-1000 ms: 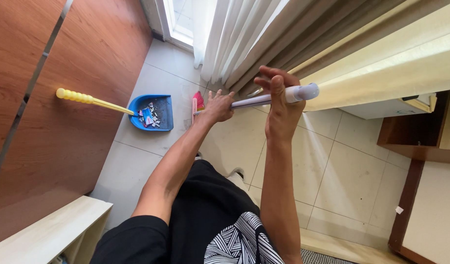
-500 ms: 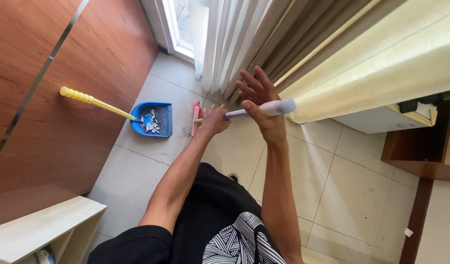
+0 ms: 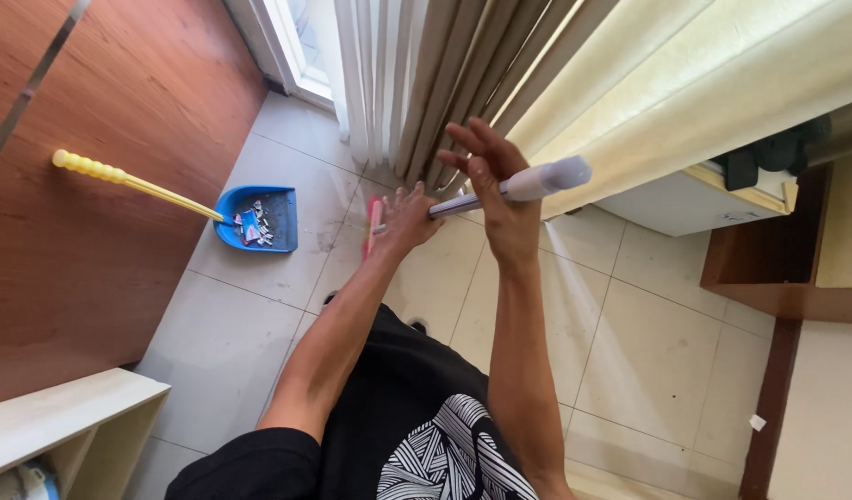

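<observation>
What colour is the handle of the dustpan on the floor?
Yellow; the dustpan itself is blue. The head view shows it best.

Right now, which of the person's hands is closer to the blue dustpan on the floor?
The left. The left hand grips the broom handle low down, a short way right of the blue dustpan. The right hand rests against the handle's upper end, fingers spread, farther right.
</observation>
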